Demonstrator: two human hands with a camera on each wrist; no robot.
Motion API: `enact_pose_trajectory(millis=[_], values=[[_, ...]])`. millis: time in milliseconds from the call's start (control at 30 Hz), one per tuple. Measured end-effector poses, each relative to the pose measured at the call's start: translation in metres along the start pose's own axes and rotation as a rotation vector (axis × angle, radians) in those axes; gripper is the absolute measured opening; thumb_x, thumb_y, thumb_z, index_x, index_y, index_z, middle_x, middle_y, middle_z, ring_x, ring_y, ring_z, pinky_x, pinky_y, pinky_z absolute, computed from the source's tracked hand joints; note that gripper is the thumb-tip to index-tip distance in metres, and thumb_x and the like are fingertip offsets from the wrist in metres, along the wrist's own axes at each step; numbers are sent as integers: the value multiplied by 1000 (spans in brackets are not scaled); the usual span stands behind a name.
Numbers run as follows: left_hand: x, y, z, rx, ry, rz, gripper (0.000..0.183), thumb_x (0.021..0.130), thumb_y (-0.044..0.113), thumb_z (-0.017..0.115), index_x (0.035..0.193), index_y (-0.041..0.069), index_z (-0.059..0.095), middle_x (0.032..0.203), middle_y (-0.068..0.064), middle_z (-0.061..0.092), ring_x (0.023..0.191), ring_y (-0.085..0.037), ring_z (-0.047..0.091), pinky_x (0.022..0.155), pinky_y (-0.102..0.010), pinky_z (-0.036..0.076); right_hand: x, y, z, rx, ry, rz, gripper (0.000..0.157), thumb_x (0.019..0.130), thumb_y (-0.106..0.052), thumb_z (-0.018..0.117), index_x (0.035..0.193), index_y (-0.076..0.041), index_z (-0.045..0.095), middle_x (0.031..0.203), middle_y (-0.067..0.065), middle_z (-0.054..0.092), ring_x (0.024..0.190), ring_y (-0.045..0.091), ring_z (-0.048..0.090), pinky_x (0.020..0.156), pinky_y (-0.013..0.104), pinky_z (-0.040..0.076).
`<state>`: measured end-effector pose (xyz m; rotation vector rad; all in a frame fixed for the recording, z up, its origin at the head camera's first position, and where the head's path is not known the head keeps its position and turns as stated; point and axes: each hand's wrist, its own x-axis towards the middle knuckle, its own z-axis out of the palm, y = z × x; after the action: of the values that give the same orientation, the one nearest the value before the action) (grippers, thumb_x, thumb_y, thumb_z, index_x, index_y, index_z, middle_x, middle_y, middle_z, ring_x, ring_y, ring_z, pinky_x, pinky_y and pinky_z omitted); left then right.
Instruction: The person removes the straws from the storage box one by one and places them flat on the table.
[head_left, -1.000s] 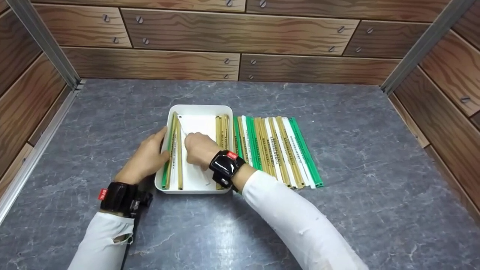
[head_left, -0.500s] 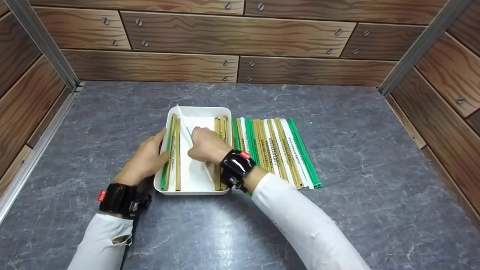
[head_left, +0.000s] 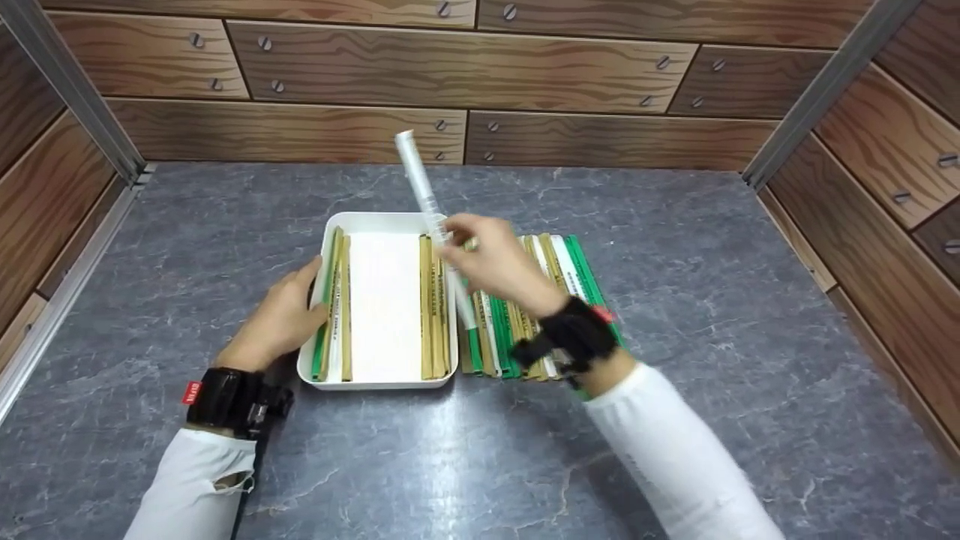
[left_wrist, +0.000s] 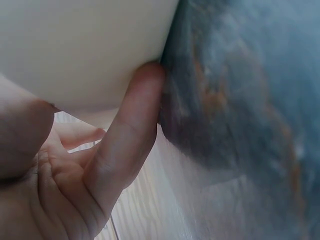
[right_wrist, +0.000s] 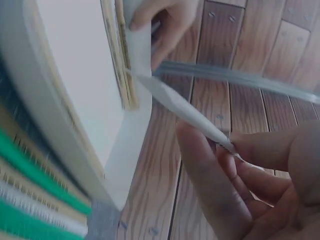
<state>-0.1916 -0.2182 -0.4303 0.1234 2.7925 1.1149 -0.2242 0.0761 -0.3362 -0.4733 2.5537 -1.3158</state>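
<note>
My right hand [head_left: 495, 259] pinches a slim white paper-wrapped stick [head_left: 418, 176] with printing on it. The stick is raised and tilted over the right wall of a white tray [head_left: 379, 386]. In the right wrist view, thumb and fingertips meet around the white stick [right_wrist: 185, 107]. My left hand [head_left: 274, 315] grips the tray's left wall, thumb at the rim and fingers outside; its fingers [left_wrist: 132, 120] press the outer wall in the left wrist view. Inside the tray, gold, white and green sticks [head_left: 346, 315] lie along the left side and gold sticks [head_left: 427, 307] along the right.
Right of the tray, several green, gold and white sticks [head_left: 585, 270] lie side by side on the grey marbled table [head_left: 720, 322], partly hidden by my right hand and wrist. Wood-patterned walls [head_left: 360, 67] enclose the table at the back and sides.
My right hand has lifted the white stick up out of the tray and carried it right, toward the row outside. My left hand stays at the tray's left wall.
</note>
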Motion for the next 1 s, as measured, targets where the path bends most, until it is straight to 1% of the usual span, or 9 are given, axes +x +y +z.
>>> enact_pose_trajectory(millis=[100, 233, 367, 433, 500, 600, 733, 867, 1000], values=[[0, 0, -1, -1, -5, -5, 78, 97, 6, 53, 165, -3, 15, 155, -38, 35, 127, -45, 49, 113, -60, 41, -9, 18, -29, 38, 56, 15, 45, 100, -7, 66, 144, -4, 58, 117, 15, 67, 85, 27, 68, 67, 37, 64], [1, -1, -3, -2, -6, -3, 78, 97, 6, 52, 164, -3, 14, 155, -39, 35, 125, -45, 51, 110, -59, 44, -22, 49, -68, 50, 111, 31, 47, 101, -4, 64, 147, -1, 56, 118, 19, 65, 85, 24, 65, 67, 36, 64], [0, -2, -4, -5, -14, -8, 77, 97, 6, 50, 164, -4, 13, 159, -38, 31, 130, -45, 48, 113, -59, 42, -37, 80, -102, 7, 156, 79, 49, 101, -5, 63, 149, 2, 52, 118, 23, 64, 82, 19, 65, 67, 31, 64], [0, -2, -4, -6, -18, -9, 77, 98, 7, 50, 164, -4, 13, 161, -37, 28, 132, -44, 46, 113, -59, 41, -44, 93, -116, -18, 172, 113, 50, 101, -5, 63, 149, 5, 51, 117, 24, 64, 79, 17, 66, 67, 30, 64], [-1, -2, -4, -7, -23, -16, 76, 99, 7, 49, 165, -3, 12, 162, -37, 27, 131, -43, 46, 111, -58, 42, -50, 106, -126, -40, 181, 145, 50, 99, -5, 64, 147, 7, 52, 115, 26, 65, 76, 15, 67, 67, 30, 64], [-1, -3, -4, -8, -24, -19, 76, 99, 8, 49, 165, -3, 11, 162, -37, 27, 130, -42, 48, 109, -57, 44, -58, 126, -137, -72, 181, 192, 49, 99, -7, 65, 144, 10, 53, 116, 29, 65, 77, 15, 67, 67, 33, 64], [-1, -3, -4, -9, -22, -17, 77, 99, 7, 49, 165, -2, 11, 161, -37, 28, 130, -43, 47, 111, -58, 43, -66, 151, -145, -86, 151, 254, 50, 99, -7, 64, 144, 11, 52, 119, 30, 65, 82, 19, 67, 69, 37, 65], [0, -2, -2, -13, -21, -15, 77, 99, 6, 50, 165, -2, 12, 160, -37, 30, 128, -43, 49, 110, -58, 43, -70, 170, -145, -89, 86, 314, 52, 98, -5, 63, 144, 13, 49, 115, 27, 65, 80, 19, 65, 70, 38, 65], [0, 0, 0, -14, -24, -9, 77, 99, 6, 50, 165, -2, 12, 161, -37, 29, 130, -43, 48, 112, -59, 42, -73, 181, -141, -94, 32, 346, 51, 96, -3, 63, 142, 16, 50, 105, 21, 65, 72, 16, 64, 64, 35, 64]])
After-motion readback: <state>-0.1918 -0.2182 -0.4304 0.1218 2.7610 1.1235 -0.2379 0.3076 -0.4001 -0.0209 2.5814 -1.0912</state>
